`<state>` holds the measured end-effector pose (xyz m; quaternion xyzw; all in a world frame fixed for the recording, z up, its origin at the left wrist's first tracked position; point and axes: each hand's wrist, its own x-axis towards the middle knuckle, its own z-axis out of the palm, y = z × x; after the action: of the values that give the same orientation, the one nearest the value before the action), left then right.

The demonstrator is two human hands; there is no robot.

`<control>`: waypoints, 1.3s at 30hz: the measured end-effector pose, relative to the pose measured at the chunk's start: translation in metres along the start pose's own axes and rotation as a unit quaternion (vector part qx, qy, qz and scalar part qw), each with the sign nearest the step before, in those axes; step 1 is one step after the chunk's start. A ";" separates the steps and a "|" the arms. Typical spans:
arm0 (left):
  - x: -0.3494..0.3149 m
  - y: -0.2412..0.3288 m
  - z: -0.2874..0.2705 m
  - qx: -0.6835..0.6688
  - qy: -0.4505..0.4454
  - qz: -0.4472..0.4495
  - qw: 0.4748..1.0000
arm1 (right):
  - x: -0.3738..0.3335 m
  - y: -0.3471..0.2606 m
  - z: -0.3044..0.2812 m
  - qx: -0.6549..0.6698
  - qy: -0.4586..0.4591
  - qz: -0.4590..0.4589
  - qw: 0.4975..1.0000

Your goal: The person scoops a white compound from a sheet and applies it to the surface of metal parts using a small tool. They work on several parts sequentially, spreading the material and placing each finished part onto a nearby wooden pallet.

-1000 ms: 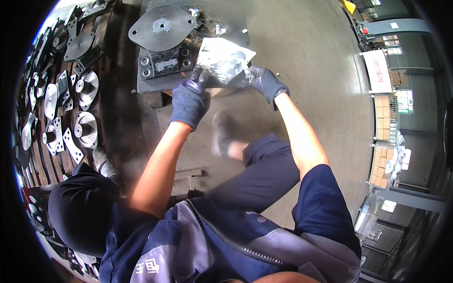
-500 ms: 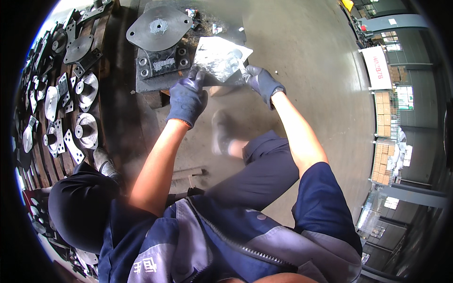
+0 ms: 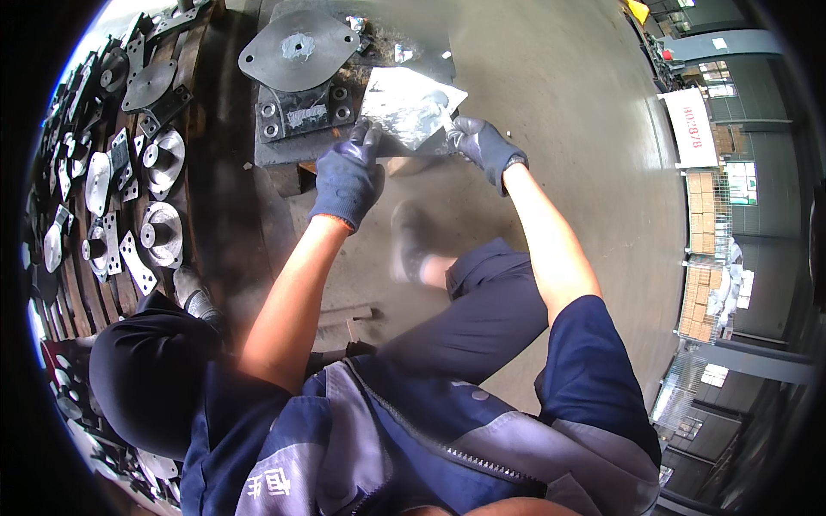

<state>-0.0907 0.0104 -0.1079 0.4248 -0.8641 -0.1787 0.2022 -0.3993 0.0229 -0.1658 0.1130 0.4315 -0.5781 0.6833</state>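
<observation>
My left hand (image 3: 348, 176), in a blue knit glove with a dark coated palm, has its fingers closed at the lower left edge of a white sheet (image 3: 391, 95). Grey smears streak the sheet, and a round grey patch shows near its right corner. My right hand (image 3: 482, 146), gloved the same way, is closed around a thin light-coloured tool (image 3: 446, 119) whose tip meets the sheet by that patch; its exact kind is too small to tell. Left of the sheet, an oval metal flange plate (image 3: 297, 52) with grey paste at its centre rests on a dark bracket block (image 3: 294, 113).
A dark work board (image 3: 277, 155) supports these parts, with small crumpled scraps (image 3: 403, 53) on it. On the left, a wooden pallet (image 3: 200, 52) carries several metal flanges (image 3: 163, 162) and brackets. A hammer-like tool (image 3: 351, 320) lies on the floor. Racks with cartons (image 3: 701, 202) stand far right.
The whole scene sits slightly further right and lower in the picture. Both hands keep nearly the same hold at the sheet, with the right hand's tool still against it.
</observation>
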 end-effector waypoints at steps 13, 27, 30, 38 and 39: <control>0.000 -0.003 -0.004 -0.001 0.011 0.009 1.000 | -0.062 0.030 0.065 -0.157 -0.082 -0.021 0.984; 0.006 0.003 0.001 -0.011 0.003 0.011 1.000 | -0.031 0.022 0.012 -0.904 0.003 -0.292 0.313; -0.002 -0.002 -0.004 0.005 -0.008 -0.009 1.000 | -0.083 0.045 0.092 -0.963 0.127 -0.134 0.196; 0.003 0.003 -0.003 -0.017 -0.005 -0.007 1.000 | -0.089 0.062 0.099 -0.963 0.220 -0.036 0.153; 0.002 0.003 -0.003 -0.016 -0.006 -0.007 1.000 | -0.087 0.063 0.102 -0.957 0.234 -0.024 0.171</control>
<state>-0.0928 0.0099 -0.1034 0.4263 -0.8596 -0.1964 0.2022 -0.2925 0.0361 -0.0631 -0.5093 0.7898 0.3237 0.1099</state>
